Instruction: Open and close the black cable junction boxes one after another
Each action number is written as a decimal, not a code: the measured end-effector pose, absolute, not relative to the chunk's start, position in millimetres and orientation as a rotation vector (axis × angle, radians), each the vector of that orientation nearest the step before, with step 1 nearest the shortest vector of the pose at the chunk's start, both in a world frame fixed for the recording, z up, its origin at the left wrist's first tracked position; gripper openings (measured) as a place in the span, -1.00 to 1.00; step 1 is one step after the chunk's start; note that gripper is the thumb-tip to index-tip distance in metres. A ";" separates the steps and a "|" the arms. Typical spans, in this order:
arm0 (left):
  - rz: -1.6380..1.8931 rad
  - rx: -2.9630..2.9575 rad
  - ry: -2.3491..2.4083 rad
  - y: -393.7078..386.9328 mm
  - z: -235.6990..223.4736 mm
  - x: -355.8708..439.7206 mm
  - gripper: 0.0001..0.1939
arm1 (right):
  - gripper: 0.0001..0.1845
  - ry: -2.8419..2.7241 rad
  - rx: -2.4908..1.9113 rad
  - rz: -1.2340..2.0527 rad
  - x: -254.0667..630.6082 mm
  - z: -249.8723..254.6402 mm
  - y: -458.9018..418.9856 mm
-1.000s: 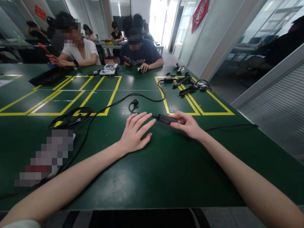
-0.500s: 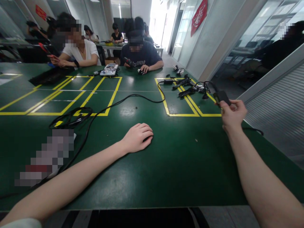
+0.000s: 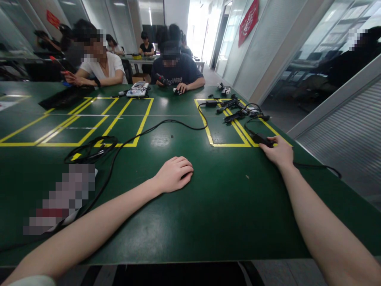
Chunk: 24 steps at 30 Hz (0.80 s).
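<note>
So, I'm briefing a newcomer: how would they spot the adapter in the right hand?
On the green table, find the yellow tape on the right. At its near right corner, the right hand holds a black adapter. The other adapter, farther back, has no hand on it.

Green table (image 3: pixel 190 222), yellow tape (image 3: pixel 145 119), black cables (image 3: pixel 171 120)

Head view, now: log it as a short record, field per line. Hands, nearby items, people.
left hand: on green table, fingers loosely curled; no held item visible
right hand: gripping black adapter
adapter place: by near edge of right-hand yellow tape
beyond it: black devices, second adapter
left side: coiled cable
people: co-worker in dark shirt across table, among others
</note>
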<state>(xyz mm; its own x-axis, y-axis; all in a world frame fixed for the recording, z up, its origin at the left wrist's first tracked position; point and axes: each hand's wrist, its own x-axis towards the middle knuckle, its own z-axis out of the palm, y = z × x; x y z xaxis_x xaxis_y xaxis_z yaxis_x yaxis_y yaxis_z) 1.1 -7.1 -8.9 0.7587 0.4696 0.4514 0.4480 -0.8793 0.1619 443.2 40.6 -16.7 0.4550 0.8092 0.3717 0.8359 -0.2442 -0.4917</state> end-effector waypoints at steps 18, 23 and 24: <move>0.788 2.898 0.736 -6.7 -9.5 0.8 -0.76 | -0.70 -1.076 -2.031 0.132 424.6 -3.0 37.0; 0.787 2.898 0.732 -6.4 -10.2 0.7 -0.75 | -0.58 -1.119 -1.985 0.114 424.4 -3.5 35.1; 0.784 2.898 0.733 -6.4 -10.3 0.8 -0.75 | -0.57 -1.121 -1.985 0.105 425.2 -4.5 35.4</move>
